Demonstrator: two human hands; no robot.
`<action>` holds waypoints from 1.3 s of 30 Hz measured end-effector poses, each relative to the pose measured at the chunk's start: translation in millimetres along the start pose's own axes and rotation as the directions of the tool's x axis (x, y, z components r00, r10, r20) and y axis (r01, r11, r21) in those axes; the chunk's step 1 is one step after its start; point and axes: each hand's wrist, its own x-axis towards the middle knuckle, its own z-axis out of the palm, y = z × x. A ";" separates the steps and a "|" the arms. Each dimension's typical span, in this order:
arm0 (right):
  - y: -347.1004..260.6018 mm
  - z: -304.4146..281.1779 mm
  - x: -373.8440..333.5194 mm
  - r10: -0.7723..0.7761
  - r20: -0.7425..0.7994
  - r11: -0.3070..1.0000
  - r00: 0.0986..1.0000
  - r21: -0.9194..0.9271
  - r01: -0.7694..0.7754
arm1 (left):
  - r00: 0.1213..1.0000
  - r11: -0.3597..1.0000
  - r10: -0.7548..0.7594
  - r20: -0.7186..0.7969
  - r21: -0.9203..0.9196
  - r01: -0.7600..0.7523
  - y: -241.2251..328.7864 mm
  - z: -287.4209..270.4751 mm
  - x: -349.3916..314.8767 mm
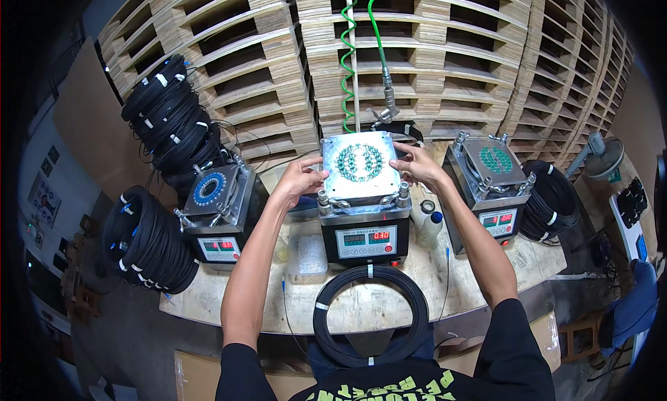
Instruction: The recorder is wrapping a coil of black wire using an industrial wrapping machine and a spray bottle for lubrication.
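A square metal fixture plate (pixel 379 183) with a ring of green connectors lies level over the top of the middle bench machine (pixel 329 242). My left hand (pixel 303 178) grips its left edge, with the thumb near the upper face. On the opposite edge, my right hand (pixel 419 167) closes in the same way, thumb toward the top. Fingers under the plate are hidden, so I cannot tell whether it rests fully on the machine. Metal corner posts stand at the plate's near side. The machine's front panel has a lit red display.
Similar machines stand left (pixel 217 224) and right (pixel 492 192). A black cable coil (pixel 322 324) overlaps the near table edge; cable stacks (pixel 156 241) rise at left. A clear tray (pixel 308 255) and bottles (pixel 432 224) flank the middle machine. Behind hangs an air gun (pixel 389 102) before wooden pallets (pixel 445 60).
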 end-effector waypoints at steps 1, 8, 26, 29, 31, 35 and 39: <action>0.7 0.9 1.1 -0.015 -0.014 1.000 1.000 -0.015 0.014 | 1.000 1.000 0.000 -0.002 0.000 0.000 -2.4 -1.4 1.6; 13.1 -6.7 17.7 -0.072 -0.007 0.985 0.997 -0.160 0.070 | 0.976 0.881 0.212 -0.047 0.440 -0.171 -12.0 -6.3 10.9; 64.9 -1.2 -16.1 -0.370 -0.203 0.907 0.907 -0.290 0.305 | 0.777 0.862 0.480 -0.409 0.386 -0.329 -61.2 12.3 -47.5; 88.1 1.8 -58.5 -0.267 -0.329 0.930 0.906 -0.333 0.153 | 0.734 0.802 0.543 -0.408 0.511 -0.309 -98.8 17.6 -96.3; 117.9 4.9 -91.5 -0.251 -0.266 0.928 0.931 -0.341 0.153 | 0.797 0.759 0.516 -0.315 0.600 -0.254 -119.7 25.9 -132.6; 136.5 12.0 -174.0 0.279 -0.042 0.834 0.959 -0.485 -0.263 | 0.954 0.562 0.211 -0.212 0.825 0.059 -149.3 39.1 -209.7; 193.4 16.0 -236.9 0.270 -0.195 0.595 0.943 -0.737 -0.322 | 0.944 0.312 -0.075 -0.320 0.892 0.327 -182.1 31.8 -265.9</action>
